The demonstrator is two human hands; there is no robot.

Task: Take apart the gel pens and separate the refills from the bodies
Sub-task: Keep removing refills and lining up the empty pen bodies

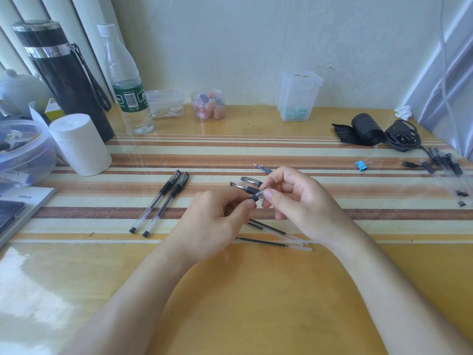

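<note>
The left hand (pixel 217 221) pinches the clear plastic gel pen with a black rubber grip (pixel 256 196) at that grip. The right hand (pixel 302 201) closes thumb and forefinger on its clear pointed tip. The pen is in the air between the two hands, just above the yellow wooden table (pixel 256 290). I think this hold is for unscrewing: one hand stops the body from turning and the other turns the tip piece. Under the hands lie the thin black-and-clear refills (pixel 266 242), near each other, probably to make one pile. Behind the hands lie some short clear and black pen parts (pixel 249 180), apart from the refills. To the left, two whole capped gel pens (pixel 160 203) lie side by side, not yet opened. At the far right is a blurred heap of dark pens (pixel 445 161); I cannot tell if these are bodies or whole pens.
</note>
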